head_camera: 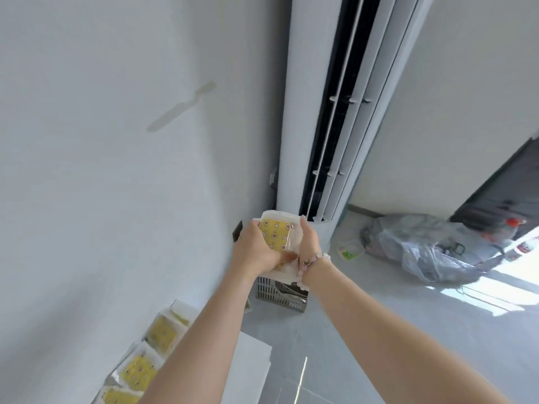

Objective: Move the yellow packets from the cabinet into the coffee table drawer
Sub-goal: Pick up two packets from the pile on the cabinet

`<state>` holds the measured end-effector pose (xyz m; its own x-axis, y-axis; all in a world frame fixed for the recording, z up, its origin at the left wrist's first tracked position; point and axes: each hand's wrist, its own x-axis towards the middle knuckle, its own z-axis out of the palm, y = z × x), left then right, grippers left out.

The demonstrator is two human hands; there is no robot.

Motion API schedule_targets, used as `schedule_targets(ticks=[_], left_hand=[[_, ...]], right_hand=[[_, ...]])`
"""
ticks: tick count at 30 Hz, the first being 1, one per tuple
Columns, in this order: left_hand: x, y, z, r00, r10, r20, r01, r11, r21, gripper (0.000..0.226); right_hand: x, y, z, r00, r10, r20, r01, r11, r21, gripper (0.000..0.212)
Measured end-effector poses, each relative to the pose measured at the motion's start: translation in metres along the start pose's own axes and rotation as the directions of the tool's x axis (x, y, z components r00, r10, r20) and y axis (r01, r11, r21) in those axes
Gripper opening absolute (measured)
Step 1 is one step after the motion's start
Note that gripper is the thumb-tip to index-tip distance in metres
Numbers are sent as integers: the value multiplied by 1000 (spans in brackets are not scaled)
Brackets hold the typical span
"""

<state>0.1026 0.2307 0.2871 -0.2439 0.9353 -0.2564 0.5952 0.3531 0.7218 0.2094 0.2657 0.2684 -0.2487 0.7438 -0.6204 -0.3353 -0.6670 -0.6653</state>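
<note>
I hold a stack of yellow packets (277,233) with a cartoon print and clear white edges out in front of me, at mid-frame. My left hand (255,252) grips the stack from the left and my right hand (309,243), with a bead bracelet on the wrist, grips it from the right. Several more yellow packets (137,368) lie in a row on the white cabinet top (250,365) at the lower left, partly hidden by my left forearm. The coffee table drawer is not in view.
A tall white floor air conditioner (335,112) stands in the corner ahead. Below my hands sits a grey slotted basket (280,295) on the floor. A grey plastic bag (417,246) and a small green-and-white container (348,252) lie on the floor to the right.
</note>
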Motion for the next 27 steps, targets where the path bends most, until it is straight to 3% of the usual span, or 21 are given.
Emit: schedule_targets(ticks=[2, 4, 10, 16, 19, 24, 27], left_hand=[[-1, 15, 12, 999, 45, 15, -45, 999, -22, 88], [-2, 28, 24, 997, 71, 33, -68, 995, -76, 82], [-17, 49, 59, 988, 24, 150, 31, 937, -347, 42], [-73, 61, 99, 972, 34, 232, 85, 871, -484, 54], [-104, 78, 125, 946, 75, 316, 76, 894, -442, 82], [-151, 132, 160, 900, 178, 397, 39, 876, -481, 79], [-182, 162, 192, 880, 210, 425, 12, 887, -462, 56]], right_hand=[[-5, -6, -16, 998, -21, -52, 27, 993, 114, 66], [-17, -11, -32, 990, -43, -134, 66, 983, 172, 61], [-62, -17, -84, 977, -73, -198, 111, 976, 187, 48], [-118, -1, -137, 977, -71, -202, 111, 974, 196, 48], [-146, 5, -174, 978, -84, -192, 130, 961, 243, 44], [-200, -2, -219, 949, -221, -224, 277, 925, 260, 40], [-217, -4, -268, 899, -250, -360, 345, 911, 228, 85]])
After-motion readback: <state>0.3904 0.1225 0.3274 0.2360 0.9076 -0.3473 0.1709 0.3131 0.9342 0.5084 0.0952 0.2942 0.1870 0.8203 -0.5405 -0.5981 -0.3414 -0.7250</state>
